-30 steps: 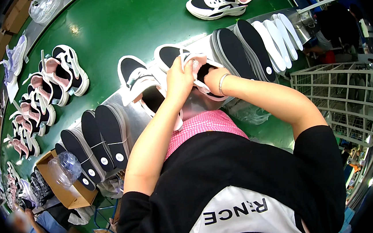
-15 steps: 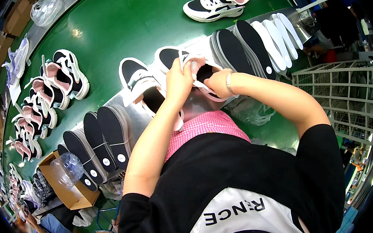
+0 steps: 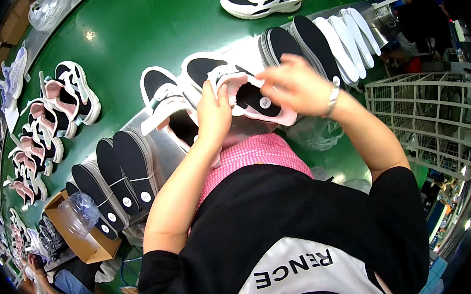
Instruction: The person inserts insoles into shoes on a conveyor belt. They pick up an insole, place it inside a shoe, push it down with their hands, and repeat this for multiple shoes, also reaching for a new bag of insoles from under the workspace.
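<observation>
A black, white and pink sneaker (image 3: pixel 201 67) lies in front of me, toe pointing away. My left hand (image 3: pixel 214 112) is closed on the side of its collar and tongue. Inside the shoe, a black insole (image 3: pixel 252 96) with a round white sticker shows at the heel. My right hand (image 3: pixel 297 88) hovers just right of the opening, blurred, its fingers apart and holding nothing. Beside the held shoe on the left stands a matching sneaker (image 3: pixel 157 85), its collar partly hidden by my left forearm.
Stacks of black insoles (image 3: pixel 316 44) and white insoles (image 3: pixel 334 46) lie to the right. More banded black insoles (image 3: pixel 134 158) are at left, near a cardboard box (image 3: pixel 96 246) with plastic. Sneakers (image 3: pixel 71 94) line the green table's left; another sneaker (image 3: pixel 259 2) sits far. A wire rack (image 3: pixel 422 108) stands right.
My right hand has come out of the shoe and moved up and right, uncovering the insole's stickered heel. My left hand keeps hold of the shoe.
</observation>
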Demonstrator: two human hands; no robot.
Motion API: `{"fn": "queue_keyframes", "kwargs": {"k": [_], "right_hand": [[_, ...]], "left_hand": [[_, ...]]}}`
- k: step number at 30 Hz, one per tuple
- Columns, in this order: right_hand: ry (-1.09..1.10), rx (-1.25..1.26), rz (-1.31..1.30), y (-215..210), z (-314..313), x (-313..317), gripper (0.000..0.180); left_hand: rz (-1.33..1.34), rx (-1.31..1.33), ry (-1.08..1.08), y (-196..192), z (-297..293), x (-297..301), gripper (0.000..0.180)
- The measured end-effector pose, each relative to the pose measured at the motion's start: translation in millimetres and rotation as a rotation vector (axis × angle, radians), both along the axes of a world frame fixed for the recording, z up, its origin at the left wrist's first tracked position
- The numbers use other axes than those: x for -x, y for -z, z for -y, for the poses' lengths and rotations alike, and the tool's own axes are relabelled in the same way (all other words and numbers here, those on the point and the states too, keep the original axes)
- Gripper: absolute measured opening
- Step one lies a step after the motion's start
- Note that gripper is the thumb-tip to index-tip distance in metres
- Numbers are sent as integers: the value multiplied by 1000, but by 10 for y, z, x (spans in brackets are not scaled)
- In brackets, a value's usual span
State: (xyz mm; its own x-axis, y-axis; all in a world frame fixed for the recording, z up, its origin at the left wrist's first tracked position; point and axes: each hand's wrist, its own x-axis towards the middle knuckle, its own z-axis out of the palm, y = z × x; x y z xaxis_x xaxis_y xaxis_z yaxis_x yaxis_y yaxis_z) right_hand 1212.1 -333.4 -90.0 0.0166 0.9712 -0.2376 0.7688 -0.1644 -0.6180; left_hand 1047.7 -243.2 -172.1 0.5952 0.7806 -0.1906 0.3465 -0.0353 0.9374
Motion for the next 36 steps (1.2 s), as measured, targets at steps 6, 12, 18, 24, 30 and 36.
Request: {"fn": "queue_keyframes", "kwargs": {"k": [6,12,18,24,30,36], "right_hand": [[-299,423,272,71,135,187,28],[-313,630,280,605,194,92,35],[-48,-322,405,313,-46,48,20],[-102,-564,538,712,-201,-74,27],[17,-6,-613,397,-114,-90,13],[593,-86,-643,175,222,82,10]], "left_hand": [[61,-21,-1,56,-7,-82,28],[278,621,-140,94,-41,-280,29],[223,726,-135,77,-116,-355,35],[119,715,-150,143,-152,-457,39],[58,434,-24,193,-156,-486,33],[241,-296,185,-472,75,-204,36]]}}
